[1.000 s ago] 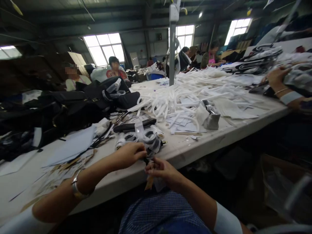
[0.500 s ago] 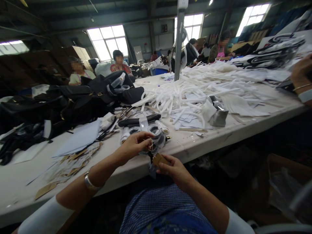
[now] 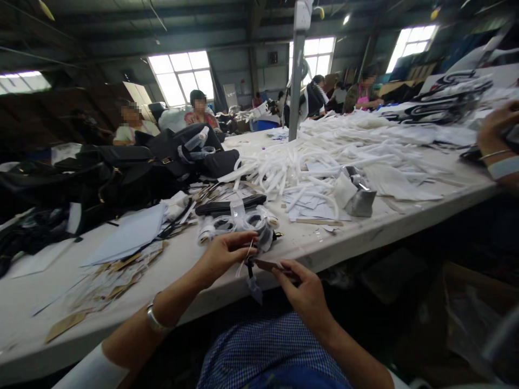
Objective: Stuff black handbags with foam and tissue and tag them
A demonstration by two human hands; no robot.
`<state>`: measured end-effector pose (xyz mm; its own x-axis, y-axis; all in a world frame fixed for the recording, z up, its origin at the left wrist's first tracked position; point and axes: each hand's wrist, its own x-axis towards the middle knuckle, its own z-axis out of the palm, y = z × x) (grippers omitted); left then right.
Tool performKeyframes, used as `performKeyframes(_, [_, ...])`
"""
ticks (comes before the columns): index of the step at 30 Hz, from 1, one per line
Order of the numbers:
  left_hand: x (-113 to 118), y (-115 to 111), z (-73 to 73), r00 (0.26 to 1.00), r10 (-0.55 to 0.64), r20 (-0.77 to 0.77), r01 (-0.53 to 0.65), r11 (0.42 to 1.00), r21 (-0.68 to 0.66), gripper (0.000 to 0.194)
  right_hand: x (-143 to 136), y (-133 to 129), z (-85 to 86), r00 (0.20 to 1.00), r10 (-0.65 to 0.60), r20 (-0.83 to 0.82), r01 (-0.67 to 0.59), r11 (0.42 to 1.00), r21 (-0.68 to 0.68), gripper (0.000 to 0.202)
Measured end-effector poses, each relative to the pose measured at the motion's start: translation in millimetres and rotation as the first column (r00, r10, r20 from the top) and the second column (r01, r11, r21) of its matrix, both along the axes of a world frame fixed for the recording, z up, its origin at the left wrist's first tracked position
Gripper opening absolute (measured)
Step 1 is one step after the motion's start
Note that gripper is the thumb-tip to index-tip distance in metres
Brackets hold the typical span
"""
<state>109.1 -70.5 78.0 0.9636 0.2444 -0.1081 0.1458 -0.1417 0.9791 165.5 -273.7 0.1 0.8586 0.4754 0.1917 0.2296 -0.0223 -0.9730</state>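
Over the near table edge, my left hand [image 3: 232,252] is closed in a pinch on a thin white string [image 3: 244,261]. My right hand [image 3: 299,281] pinches a brown card tag [image 3: 266,265], seen nearly edge-on, just right of my left fingertips. Between the hands a short black strap with a pale wrapped end [image 3: 254,290] hangs down past the table edge. Just behind my left hand lies a plastic-wrapped coiled strap [image 3: 259,222] with a gold-coloured clip [image 3: 277,235]. A long black piece [image 3: 231,205] rests behind it.
White tubes [image 3: 284,167] are heaped across the table [image 3: 190,275]. Black bags [image 3: 130,156] pile up at the left, near white sheets [image 3: 127,233] and brown tags [image 3: 67,326]. A grey packet [image 3: 360,201] stands right of centre. Another person's hand [image 3: 500,127] is at the right edge.
The brown tag has turned from facing the camera to nearly edge-on, and my right hand has shifted slightly right. White string now shows below my left fingertips. The camera view has tilted up slightly.
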Motion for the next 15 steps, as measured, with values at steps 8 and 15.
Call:
performKeyframes(8, [1.1,-8.5,-4.7,0.997,-0.048,0.052,0.05,0.998,-0.037,0.047,15.4,28.7,25.3,0.99,0.107,0.095,-0.114,0.991,0.07,0.011])
performKeyframes(15, [-5.0,-4.1,-6.4,0.953,-0.24,0.186,0.115,0.852,0.511,0.054,21.5,35.5,38.1,0.979,0.131,0.156,-0.122,0.99,-0.066,0.026])
